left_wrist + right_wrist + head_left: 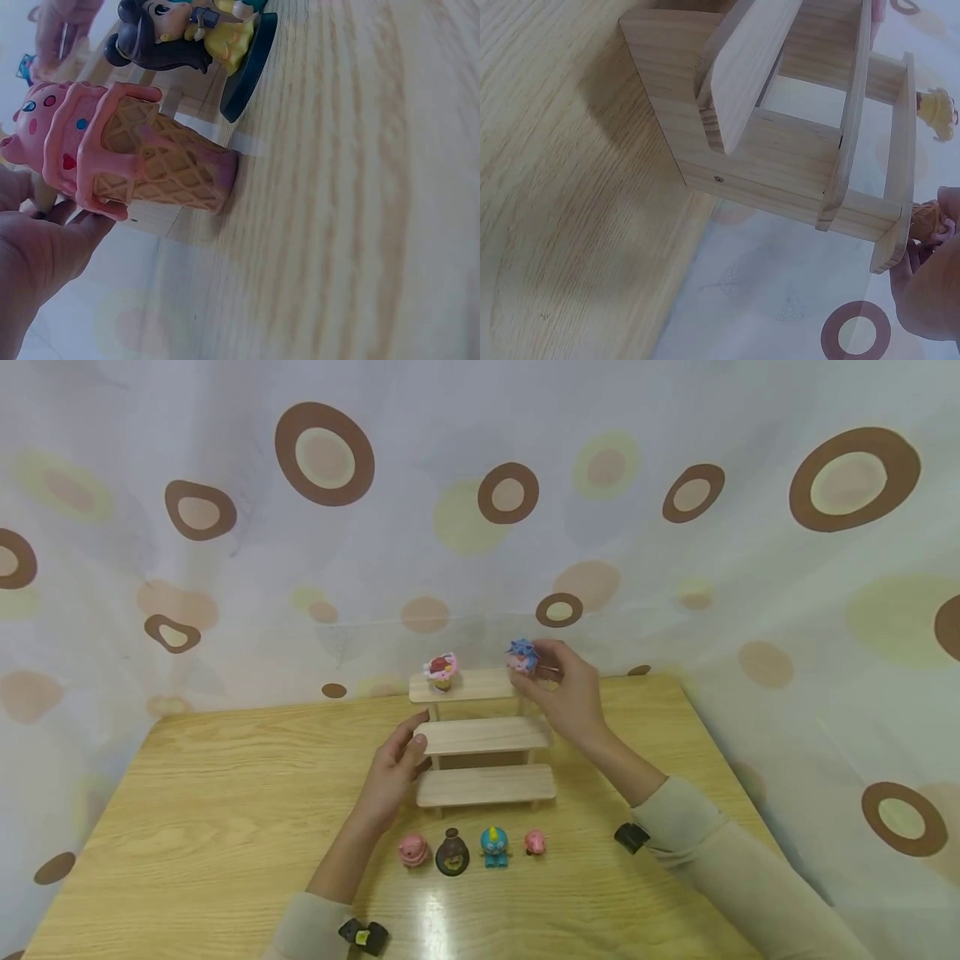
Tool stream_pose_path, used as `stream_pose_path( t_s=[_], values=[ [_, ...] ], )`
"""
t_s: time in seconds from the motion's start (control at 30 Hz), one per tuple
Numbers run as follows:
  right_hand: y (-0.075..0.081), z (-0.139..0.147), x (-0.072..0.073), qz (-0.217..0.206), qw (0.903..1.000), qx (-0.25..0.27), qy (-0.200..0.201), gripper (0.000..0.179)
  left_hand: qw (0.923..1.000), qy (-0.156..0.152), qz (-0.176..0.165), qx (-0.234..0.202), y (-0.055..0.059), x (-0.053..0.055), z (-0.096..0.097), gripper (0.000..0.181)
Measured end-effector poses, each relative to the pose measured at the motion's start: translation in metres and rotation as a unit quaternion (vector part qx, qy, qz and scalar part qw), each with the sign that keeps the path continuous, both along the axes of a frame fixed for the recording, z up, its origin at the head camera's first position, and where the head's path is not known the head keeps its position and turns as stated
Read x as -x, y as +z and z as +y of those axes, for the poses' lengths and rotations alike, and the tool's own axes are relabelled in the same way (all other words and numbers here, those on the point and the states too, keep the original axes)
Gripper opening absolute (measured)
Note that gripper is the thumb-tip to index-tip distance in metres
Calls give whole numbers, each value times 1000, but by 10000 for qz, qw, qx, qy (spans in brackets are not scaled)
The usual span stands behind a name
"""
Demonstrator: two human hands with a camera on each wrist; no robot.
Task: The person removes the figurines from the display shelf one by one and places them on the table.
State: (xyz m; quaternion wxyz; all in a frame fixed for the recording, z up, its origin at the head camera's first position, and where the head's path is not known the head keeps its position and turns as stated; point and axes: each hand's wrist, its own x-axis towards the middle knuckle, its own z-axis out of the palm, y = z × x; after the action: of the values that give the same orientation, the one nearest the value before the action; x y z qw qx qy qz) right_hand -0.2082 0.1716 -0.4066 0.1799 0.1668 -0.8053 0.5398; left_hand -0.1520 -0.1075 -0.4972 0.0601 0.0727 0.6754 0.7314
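A three-step wooden display stand (483,737) stands at the back of the table. My left hand (390,768) grips the left end of its middle step, thumb on top. At the right end of the top step, my right hand (573,697) pinches a small figurine (522,653) with a spiky blue top. Its brown cone-like lower part (926,221) shows in the right wrist view, right at the step's surface. Another figurine (441,670), pink, white and red above a yellow base, stands at the left of the top step.
In front of the stand is a row: a pink ice-cream-cone figurine (161,154), a dark-haired doll (172,34) in a yellow dress on a dark base, a turquoise figurine (494,847) and a small pink one (535,842). A patterned curtain (480,560) hangs behind the table.
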Motion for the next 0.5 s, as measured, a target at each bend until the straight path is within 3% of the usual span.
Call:
stream_pose_path(
  t_s=[0.5],
  values=[
    [0,8,-3,-100,9997,169,140,44,10000,14,3,-33,0,-1,-1,47]
  ],
)
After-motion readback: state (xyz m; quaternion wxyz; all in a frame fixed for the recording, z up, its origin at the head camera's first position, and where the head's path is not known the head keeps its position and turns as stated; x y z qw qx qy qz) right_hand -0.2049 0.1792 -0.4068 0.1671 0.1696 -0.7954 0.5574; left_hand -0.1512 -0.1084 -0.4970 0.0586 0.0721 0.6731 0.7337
